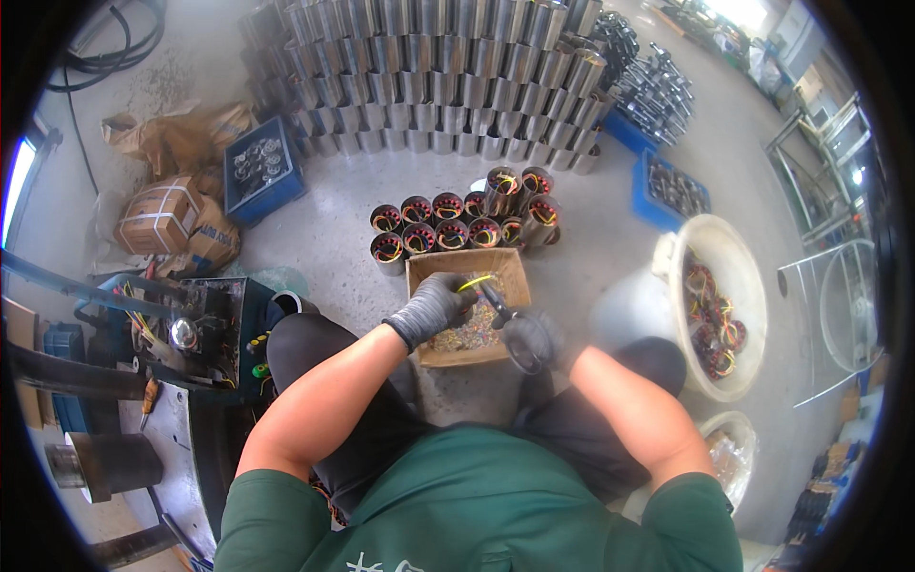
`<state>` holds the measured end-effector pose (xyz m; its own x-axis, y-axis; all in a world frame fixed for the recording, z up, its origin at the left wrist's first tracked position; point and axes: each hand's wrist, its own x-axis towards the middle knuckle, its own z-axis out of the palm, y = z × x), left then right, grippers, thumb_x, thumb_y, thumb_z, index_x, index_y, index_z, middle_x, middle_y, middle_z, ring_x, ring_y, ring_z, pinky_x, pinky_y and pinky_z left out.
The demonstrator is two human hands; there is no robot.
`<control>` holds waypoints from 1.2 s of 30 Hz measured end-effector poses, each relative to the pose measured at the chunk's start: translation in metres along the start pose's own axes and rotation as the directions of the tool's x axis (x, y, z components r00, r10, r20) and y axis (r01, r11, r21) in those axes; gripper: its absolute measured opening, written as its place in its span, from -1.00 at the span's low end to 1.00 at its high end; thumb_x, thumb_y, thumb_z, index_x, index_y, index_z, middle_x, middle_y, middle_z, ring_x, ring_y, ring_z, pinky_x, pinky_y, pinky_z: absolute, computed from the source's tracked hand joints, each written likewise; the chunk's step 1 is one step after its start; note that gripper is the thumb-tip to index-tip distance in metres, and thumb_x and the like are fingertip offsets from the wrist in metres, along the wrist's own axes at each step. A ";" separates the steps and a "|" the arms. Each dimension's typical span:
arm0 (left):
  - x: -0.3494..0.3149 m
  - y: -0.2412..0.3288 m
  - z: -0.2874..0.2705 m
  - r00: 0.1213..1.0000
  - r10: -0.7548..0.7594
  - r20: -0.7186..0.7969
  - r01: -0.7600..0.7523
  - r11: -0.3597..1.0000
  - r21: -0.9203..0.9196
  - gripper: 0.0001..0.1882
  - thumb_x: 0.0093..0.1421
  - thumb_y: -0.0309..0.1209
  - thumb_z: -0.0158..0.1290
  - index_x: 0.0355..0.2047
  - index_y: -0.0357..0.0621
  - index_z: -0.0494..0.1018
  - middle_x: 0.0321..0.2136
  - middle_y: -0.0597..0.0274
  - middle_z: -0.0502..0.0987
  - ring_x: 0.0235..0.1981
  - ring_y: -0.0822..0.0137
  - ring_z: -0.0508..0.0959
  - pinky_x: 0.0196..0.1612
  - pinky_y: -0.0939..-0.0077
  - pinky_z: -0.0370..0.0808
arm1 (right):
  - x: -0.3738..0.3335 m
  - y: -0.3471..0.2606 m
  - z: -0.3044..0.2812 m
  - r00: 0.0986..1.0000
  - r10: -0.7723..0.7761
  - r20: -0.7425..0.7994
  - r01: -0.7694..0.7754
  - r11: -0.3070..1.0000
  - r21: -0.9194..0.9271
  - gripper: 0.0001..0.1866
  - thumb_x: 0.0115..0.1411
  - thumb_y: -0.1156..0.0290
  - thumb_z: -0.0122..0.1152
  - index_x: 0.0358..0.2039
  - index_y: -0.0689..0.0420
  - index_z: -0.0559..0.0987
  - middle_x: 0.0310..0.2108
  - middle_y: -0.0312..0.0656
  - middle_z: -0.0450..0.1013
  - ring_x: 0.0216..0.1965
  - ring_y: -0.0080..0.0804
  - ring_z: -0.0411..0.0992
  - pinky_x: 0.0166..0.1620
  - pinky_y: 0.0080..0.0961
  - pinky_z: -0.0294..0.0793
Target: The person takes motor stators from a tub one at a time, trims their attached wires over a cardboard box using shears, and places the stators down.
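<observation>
My left hand (440, 303), in a grey glove, is closed on the end of a yellow wire (476, 282) above an open cardboard box (516, 273). Close on its right, my gloved right hand (558, 345) grips a dark plier-like hand tool (498, 305), its jaws pointing toward the wire. The right fingers are partly blurred, and the tool's exact kind is unclear. Small coloured wire scraps (467, 337) lie in the box between my knees. Just beyond the box stand several metal cylinders (418, 238) with coloured wires inside.
A wall of stacked bare metal tubes (419, 86) rises behind. On the right stands a white barrel (629, 310) holding wired parts, with a blue crate (651, 212) beyond. To the left are a machine bench (176, 448), a blue bin (286, 191) and a strapped carton (157, 217).
</observation>
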<state>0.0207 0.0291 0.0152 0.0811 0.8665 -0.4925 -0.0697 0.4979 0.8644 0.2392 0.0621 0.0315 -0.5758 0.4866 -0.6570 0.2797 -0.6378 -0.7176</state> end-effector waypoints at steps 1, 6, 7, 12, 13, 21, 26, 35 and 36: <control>-0.004 0.004 0.001 0.998 0.019 -0.053 -0.012 0.991 0.130 -0.70 0.23 -0.39 0.09 -0.11 -0.36 0.48 -0.38 0.23 0.58 -0.35 0.46 0.52 -0.18 0.47 0.50 | -0.001 -0.004 0.004 1.000 -0.012 -0.021 0.012 1.000 0.002 -0.65 0.10 0.50 0.11 -0.06 0.22 0.40 -0.71 -0.35 0.30 -0.79 -0.56 0.26 -0.75 -0.55 0.24; -0.002 0.000 0.003 0.990 0.077 -0.120 -0.033 0.944 0.329 -0.70 0.24 -0.38 0.08 -0.06 -0.27 0.48 -0.35 0.17 0.59 -0.34 0.46 0.51 -0.18 0.47 0.48 | -0.001 -0.005 0.004 0.992 -0.127 -0.015 0.128 0.987 0.094 -0.65 0.14 0.45 0.15 -0.03 0.09 0.42 -0.71 -0.33 0.32 -0.70 -0.45 0.35 -0.65 -0.45 0.33; -0.001 -0.002 0.004 0.986 0.114 -0.120 -0.060 0.922 0.383 -0.70 0.24 -0.38 0.08 -0.05 -0.24 0.48 -0.35 0.17 0.60 -0.35 0.46 0.50 -0.19 0.46 0.48 | 0.006 -0.003 0.000 0.997 -0.056 0.043 0.049 0.987 0.153 -0.67 0.16 0.41 0.17 -0.04 0.08 0.42 -0.71 -0.31 0.33 -0.69 -0.45 0.35 -0.65 -0.45 0.33; 0.008 -0.022 0.000 0.951 0.302 -0.065 -0.216 0.799 0.561 -0.70 0.25 -0.36 0.07 -0.05 -0.23 0.48 -0.38 0.15 0.59 -0.37 0.44 0.50 -0.22 0.44 0.47 | 0.008 -0.004 -0.006 0.949 0.122 0.289 -0.245 0.862 0.443 -0.75 0.20 0.29 0.20 -0.13 0.03 0.44 -0.72 -0.31 0.34 -0.71 -0.48 0.33 -0.67 -0.48 0.28; 0.008 -0.021 0.001 0.948 0.319 -0.017 -0.232 0.723 0.650 -0.70 0.25 -0.35 0.07 -0.06 -0.24 0.48 -0.38 0.11 0.59 -0.37 0.42 0.51 -0.22 0.44 0.47 | 0.000 -0.010 0.000 0.985 0.051 0.164 -0.087 0.971 0.222 -0.77 0.20 0.29 0.21 -0.17 0.04 0.44 -0.72 -0.32 0.33 -0.73 -0.49 0.31 -0.68 -0.51 0.25; 0.009 -0.025 -0.011 0.974 0.225 0.037 -0.196 0.740 0.644 -0.68 0.25 -0.37 0.06 -0.04 -0.28 0.47 -0.29 0.06 0.60 -0.30 0.33 0.54 -0.13 0.39 0.46 | 0.010 -0.006 0.004 0.995 -0.101 -0.003 0.101 0.992 0.073 -0.69 0.20 0.30 0.24 -0.06 0.01 0.46 -0.64 -0.37 0.35 -0.68 -0.57 0.34 -0.63 -0.59 0.35; 0.007 -0.014 -0.004 0.978 0.209 -0.016 -0.166 0.822 0.544 -0.68 0.24 -0.42 0.05 -0.02 -0.29 0.45 -0.28 0.07 0.60 -0.28 0.36 0.53 -0.11 0.41 0.46 | 0.018 0.005 -0.002 0.985 -0.148 0.084 0.151 0.988 -0.021 -0.68 0.25 0.27 0.14 -0.02 0.01 0.40 -0.53 -0.34 0.38 -0.68 -0.55 0.33 -0.72 -0.52 0.27; -0.001 0.002 -0.003 0.943 0.331 0.036 -0.247 0.625 0.741 -0.77 0.16 -0.36 0.11 -0.21 -0.23 0.52 -0.40 -0.06 0.57 -0.39 0.05 0.57 -0.28 0.30 0.48 | 0.028 0.000 -0.014 0.951 -0.190 0.244 0.070 0.900 0.430 -0.65 0.32 0.34 -0.11 -0.01 0.33 0.37 -0.13 -0.02 0.49 -0.20 -0.32 0.50 -0.07 -0.50 0.44; 0.013 0.002 0.006 0.940 0.339 0.050 -0.268 0.638 0.722 -0.76 0.16 -0.36 0.12 -0.22 -0.24 0.53 -0.42 -0.03 0.58 -0.41 0.12 0.57 -0.30 0.32 0.48 | 0.096 0.039 -0.034 0.996 -0.089 0.001 0.059 0.675 0.735 -0.45 0.24 -0.12 -0.08 0.00 0.06 0.45 -0.37 -0.35 0.51 -0.75 -0.44 0.24 -0.74 -0.38 0.17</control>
<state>0.0277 0.0411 0.0106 0.1023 0.9810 -0.1650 0.6513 0.0593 0.7565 0.2214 0.1040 -0.0674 -0.5995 0.5405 -0.5903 -0.4102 -0.8408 -0.3532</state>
